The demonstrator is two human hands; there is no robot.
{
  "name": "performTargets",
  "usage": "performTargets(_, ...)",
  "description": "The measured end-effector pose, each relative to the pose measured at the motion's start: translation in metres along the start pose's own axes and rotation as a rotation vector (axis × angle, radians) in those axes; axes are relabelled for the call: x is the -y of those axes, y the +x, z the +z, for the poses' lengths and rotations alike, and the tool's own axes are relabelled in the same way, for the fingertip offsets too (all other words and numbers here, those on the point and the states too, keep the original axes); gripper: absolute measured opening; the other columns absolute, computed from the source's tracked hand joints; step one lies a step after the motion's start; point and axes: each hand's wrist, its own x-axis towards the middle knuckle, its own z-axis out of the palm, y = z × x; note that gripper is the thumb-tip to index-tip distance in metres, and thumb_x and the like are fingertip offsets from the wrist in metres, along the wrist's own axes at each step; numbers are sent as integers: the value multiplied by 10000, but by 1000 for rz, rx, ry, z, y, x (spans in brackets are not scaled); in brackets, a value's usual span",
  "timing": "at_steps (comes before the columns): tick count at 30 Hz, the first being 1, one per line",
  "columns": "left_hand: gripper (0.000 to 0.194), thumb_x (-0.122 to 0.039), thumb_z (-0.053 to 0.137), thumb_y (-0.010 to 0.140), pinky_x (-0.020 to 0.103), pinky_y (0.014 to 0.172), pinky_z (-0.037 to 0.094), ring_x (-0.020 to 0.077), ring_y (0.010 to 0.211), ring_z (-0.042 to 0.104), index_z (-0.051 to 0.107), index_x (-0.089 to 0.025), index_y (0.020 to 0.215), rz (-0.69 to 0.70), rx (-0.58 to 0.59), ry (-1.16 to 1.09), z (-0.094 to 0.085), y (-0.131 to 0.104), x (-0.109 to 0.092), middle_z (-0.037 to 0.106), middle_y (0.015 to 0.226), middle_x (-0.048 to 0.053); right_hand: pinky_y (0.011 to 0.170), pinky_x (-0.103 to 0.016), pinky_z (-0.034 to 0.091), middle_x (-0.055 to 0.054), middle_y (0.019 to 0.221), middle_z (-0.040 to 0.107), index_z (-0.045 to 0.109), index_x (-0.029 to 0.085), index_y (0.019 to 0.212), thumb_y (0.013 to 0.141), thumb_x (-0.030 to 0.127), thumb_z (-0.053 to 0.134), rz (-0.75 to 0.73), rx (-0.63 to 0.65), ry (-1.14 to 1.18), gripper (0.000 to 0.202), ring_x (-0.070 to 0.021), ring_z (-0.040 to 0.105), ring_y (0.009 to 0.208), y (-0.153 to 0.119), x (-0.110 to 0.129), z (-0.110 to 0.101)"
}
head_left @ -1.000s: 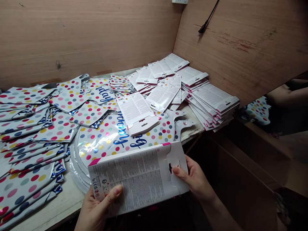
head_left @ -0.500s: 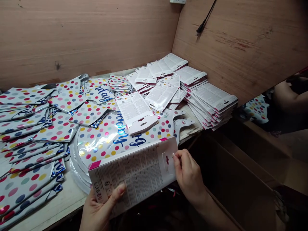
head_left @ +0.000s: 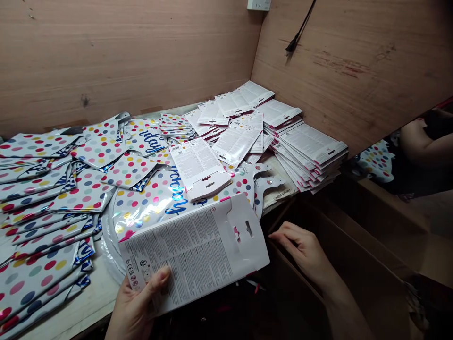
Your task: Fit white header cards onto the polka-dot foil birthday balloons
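Note:
My left hand (head_left: pixel 141 297) grips the lower left end of a white printed package (head_left: pixel 198 255), its thumb across the small print. The package is tilted, and a flap with hanging slots is at its right end. Just right of that flap is my right hand (head_left: pixel 300 245), apart from the package, with its fingers pressed together; whether anything small is between them is too hard to make out. Behind the package lies a round polka-dot foil balloon (head_left: pixel 141 208) with blue lettering, and a white package (head_left: pixel 198 165) rests on it.
Folded polka-dot balloons (head_left: pixel 42 269) cover the left of the table (head_left: pixel 88 311). White packages (head_left: pixel 311 141) are stacked at the right, before wooden panels (head_left: pixel 141 56). Cardboard boxes (head_left: pixel 357 264) stand lower right. Another person's arm (head_left: pixel 424 146) shows at the far right.
My right hand has come off the package's flap and moved right. The flap now stands out more, with two slots visible, and my left hand has shifted slightly left with the package.

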Motion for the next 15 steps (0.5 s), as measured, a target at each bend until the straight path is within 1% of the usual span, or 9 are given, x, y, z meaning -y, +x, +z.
performTargets(1, 657, -300, 936, 436, 252, 670, 605, 232, 762, 721, 684, -181, 1032, 0, 1, 6, 0, -1, -1, 738, 758, -10, 696, -291, 456, -55, 858, 619, 712, 212, 942, 946, 380, 551, 3, 17, 63, 233, -187, 592, 798, 1, 3, 0)
performTargets(3, 684, -300, 938, 420, 246, 599, 601, 231, 701, 715, 682, -174, 1042, -6, 5, 25, 3, -5, -3, 736, 743, -2, 755, -314, 497, -79, 993, 648, 654, 217, 1152, 926, 441, 570, 33, 76, 284, 329, -217, 620, 892, 5, 15, 7)
performTargets(4, 701, -301, 937, 417, 244, 573, 597, 234, 683, 713, 681, -169, 1056, -6, 9, 37, 4, -7, -4, 737, 739, 4, 773, -321, 510, -85, 1041, 654, 613, 219, 1223, 910, 446, 595, 58, 124, 392, 388, -223, 628, 919, 6, 22, 12)
performTargets(5, 717, -307, 934, 424, 243, 558, 594, 238, 676, 712, 677, -164, 1078, -3, 13, 52, 5, -9, -4, 741, 745, 13, 772, -318, 519, -85, 1057, 661, 590, 217, 1256, 898, 433, 620, 85, 172, 472, 419, -220, 635, 920, 8, 28, 17)
performTargets(7, 757, -322, 927, 451, 239, 563, 594, 240, 687, 714, 656, -160, 1138, 13, 27, 82, 6, -11, -4, 751, 770, 26, 745, -292, 523, -71, 1011, 681, 613, 207, 1229, 884, 377, 656, 135, 221, 544, 387, -197, 646, 878, 11, 36, 24)
performTargets(10, 801, -347, 916, 488, 251, 608, 601, 244, 725, 718, 617, -168, 1209, 30, 49, 110, 2, -12, -3, 756, 792, 29, 731, -271, 519, -56, 950, 697, 673, 190, 1150, 877, 352, 667, 169, 290, 595, 318, -182, 649, 849, 15, 38, 25)
performTargets(13, 790, -363, 912, 496, 262, 625, 600, 266, 766, 720, 626, -162, 1204, 47, 52, 136, -3, -8, -2, 753, 789, 35, 753, -266, 513, -53, 988, 704, 692, 196, 1139, 900, 352, 636, 163, 361, 610, 291, -176, 653, 852, 15, 35, 21)
performTargets(15, 778, -371, 918, 477, 252, 611, 591, 270, 768, 720, 649, -165, 1178, 72, 43, 147, -5, -7, -2, 752, 776, 35, 762, -266, 508, -56, 1015, 705, 701, 193, 1128, 915, 354, 612, 157, 379, 602, 281, -176, 651, 855, 15, 34, 21)
